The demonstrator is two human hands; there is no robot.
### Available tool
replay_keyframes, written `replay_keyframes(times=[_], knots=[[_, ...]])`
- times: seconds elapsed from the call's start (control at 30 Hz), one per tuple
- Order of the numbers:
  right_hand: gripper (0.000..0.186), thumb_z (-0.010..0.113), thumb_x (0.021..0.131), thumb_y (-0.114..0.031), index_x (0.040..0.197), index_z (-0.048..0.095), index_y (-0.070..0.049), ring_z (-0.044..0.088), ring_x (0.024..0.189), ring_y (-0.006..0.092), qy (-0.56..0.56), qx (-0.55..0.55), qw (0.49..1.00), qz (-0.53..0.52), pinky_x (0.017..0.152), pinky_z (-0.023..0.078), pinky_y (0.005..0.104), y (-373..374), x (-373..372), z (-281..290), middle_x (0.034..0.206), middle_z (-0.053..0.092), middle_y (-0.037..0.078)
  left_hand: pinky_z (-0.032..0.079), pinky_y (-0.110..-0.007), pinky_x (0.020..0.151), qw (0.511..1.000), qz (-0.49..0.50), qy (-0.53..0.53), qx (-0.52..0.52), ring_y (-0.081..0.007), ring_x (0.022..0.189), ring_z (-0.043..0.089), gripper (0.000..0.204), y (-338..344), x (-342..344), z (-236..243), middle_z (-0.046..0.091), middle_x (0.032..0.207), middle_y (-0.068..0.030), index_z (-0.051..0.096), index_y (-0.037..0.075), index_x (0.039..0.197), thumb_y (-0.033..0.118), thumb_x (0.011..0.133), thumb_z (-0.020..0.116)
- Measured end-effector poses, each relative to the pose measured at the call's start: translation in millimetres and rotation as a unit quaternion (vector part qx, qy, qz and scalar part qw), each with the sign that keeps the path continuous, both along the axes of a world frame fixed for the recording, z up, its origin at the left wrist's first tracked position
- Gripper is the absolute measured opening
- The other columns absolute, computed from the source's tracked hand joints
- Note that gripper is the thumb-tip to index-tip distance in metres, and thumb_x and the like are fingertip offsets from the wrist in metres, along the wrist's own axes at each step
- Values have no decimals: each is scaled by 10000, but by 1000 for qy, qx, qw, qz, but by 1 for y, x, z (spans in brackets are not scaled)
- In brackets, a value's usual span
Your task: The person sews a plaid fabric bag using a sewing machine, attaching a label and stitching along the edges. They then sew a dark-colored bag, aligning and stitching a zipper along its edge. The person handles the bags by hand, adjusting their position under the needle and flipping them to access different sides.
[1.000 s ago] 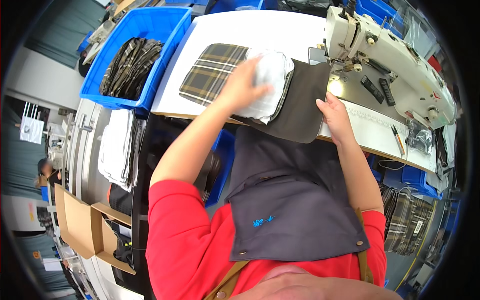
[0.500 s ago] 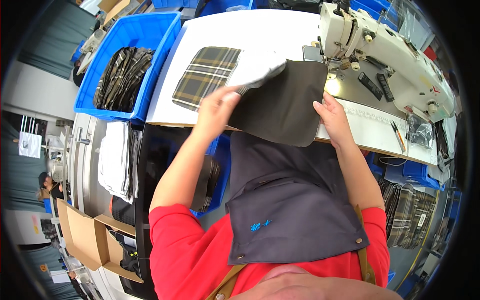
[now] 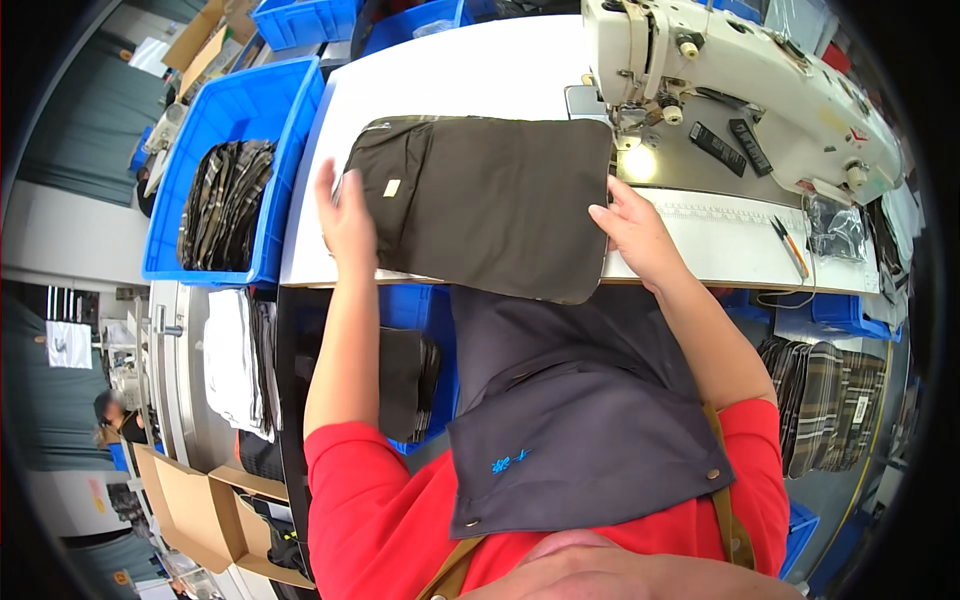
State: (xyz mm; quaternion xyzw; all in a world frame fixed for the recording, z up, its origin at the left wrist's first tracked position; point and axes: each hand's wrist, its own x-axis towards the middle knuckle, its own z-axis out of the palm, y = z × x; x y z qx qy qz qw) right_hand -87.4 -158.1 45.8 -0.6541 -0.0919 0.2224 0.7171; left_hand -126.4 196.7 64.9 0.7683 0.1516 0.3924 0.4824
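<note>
A dark brown fabric panel (image 3: pixel 500 200) with rounded corners lies across the white sewing table. Near its left end is a small pale label (image 3: pixel 391 188), and a sliver of plaid shows along its top left edge. My left hand (image 3: pixel 348 225), slightly blurred, is at the panel's left edge with thumb and fingers apart. The panel's right edge sits between the thumb and fingers of my right hand (image 3: pixel 637 232); those fingers are partly hidden. Just beyond that corner stands the needle area of a white sewing machine (image 3: pixel 740 90).
To the left, a blue bin (image 3: pixel 300 130) holds stacked plaid pieces (image 3: pixel 228 205). Two black strips (image 3: pixel 717 150) lie on the machine bed. A ruler strip (image 3: pixel 730 210) and an orange-and-black pen-like tool (image 3: pixel 788 245) are at the right. More plaid pieces (image 3: pixel 820 405) hang below.
The dark panel, earlier folded up in my left hand, now lies spread leftward, covering the spot where the plaid piece was. My left hand has moved left and its fingers have parted.
</note>
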Motion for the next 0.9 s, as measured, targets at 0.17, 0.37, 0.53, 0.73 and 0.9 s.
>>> replay_keyframes(times=[0.17, 0.37, 0.53, 0.73, 0.9], knots=[[434, 512, 1067, -101, 1497, 515, -49, 667, 777, 99, 69, 71, 995, -31, 658, 538, 275, -6, 2, 1, 1008, 716, 58, 443, -422, 1107, 912, -325, 133, 213, -355, 1296, 591, 399, -99, 90, 7, 663, 1336, -188, 656, 56, 1322, 320, 1026, 621], [328, 653, 887, -110, 1183, 683, 26, 586, 1226, 371, -459, -283, 842, -26, 1041, 480, 468, -17, 16, -9, 1250, 648, 227, 462, -433, 1071, 875, -375, 100, 289, -353, 1267, 590, 316, -153, 162, -40, 685, 1294, -155, 731, 47, 1185, 271, 1053, 553], [559, 759, 815, -315, 1269, 653, -6, 452, 1418, 368, -574, -418, 700, 72, 1150, 383, 502, -20, 42, -16, 1444, 544, 209, 434, -445, 1102, 888, -356, 94, 275, -355, 1297, 570, 374, -160, 141, -47, 680, 1324, -148, 747, 46, 1137, 302, 1090, 479], [614, 777, 790, -397, 1273, 668, -32, 416, 1454, 343, -598, -366, 696, 158, 1159, 375, 482, -23, 68, -15, 1463, 539, 193, 422, -473, 1085, 900, -299, 66, 309, -383, 1239, 581, 208, -149, 127, -36, 691, 1236, -168, 676, 38, 1071, 235, 1017, 636], [618, 796, 743, -412, 1228, 680, -47, 424, 1441, 342, -590, -389, 690, 158, 1151, 381, 522, -31, 59, -14, 1460, 535, 164, 491, -408, 949, 887, -308, 220, 263, -325, 1084, 624, 167, -156, 124, -24, 706, 1082, -95, 678, 77, 1049, 213, 961, 719]])
